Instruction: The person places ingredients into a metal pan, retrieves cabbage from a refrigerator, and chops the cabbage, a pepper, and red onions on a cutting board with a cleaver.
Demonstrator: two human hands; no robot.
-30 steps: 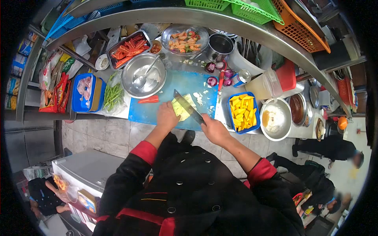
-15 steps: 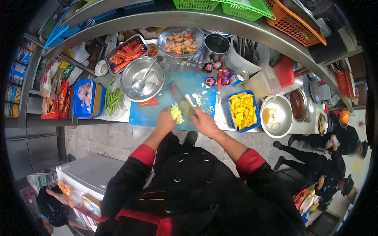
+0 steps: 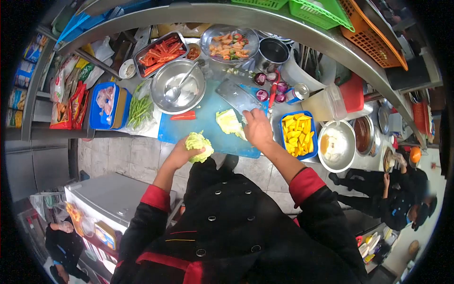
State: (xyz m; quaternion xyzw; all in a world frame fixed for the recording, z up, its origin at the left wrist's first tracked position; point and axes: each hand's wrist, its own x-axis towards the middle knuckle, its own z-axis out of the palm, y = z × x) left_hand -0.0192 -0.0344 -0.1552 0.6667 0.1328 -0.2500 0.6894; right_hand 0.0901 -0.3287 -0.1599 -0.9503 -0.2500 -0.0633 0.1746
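Note:
My left hand (image 3: 180, 152) grips a pale green leafy cabbage piece (image 3: 199, 146) just off the front edge of the blue cutting board (image 3: 182, 130). My right hand (image 3: 257, 128) is closed at the handle end of a cleaver (image 3: 235, 94); the handle itself is hidden by the fingers. Its broad blade lies low over the board, pointing away to the left. Another cabbage piece (image 3: 229, 122) rests on the board, left of my right hand. Red pepper strips (image 3: 183, 115) lie near the board's left side.
Behind the board stand a steel bowl (image 3: 178, 104) with a spoon and a tray of red strips (image 3: 163, 53). Red onions (image 3: 261, 79) and a can (image 3: 298, 92) stand right, beyond a blue tub of yellow pieces (image 3: 299, 137). A steel shelf (image 3: 189, 20) overhangs. Co-workers (image 3: 402, 199) stand right.
My left hand has moved left and towards me with a cabbage piece. The cleaver has swung away from me and right, leaving another cabbage piece on the board. The view has shifted slightly.

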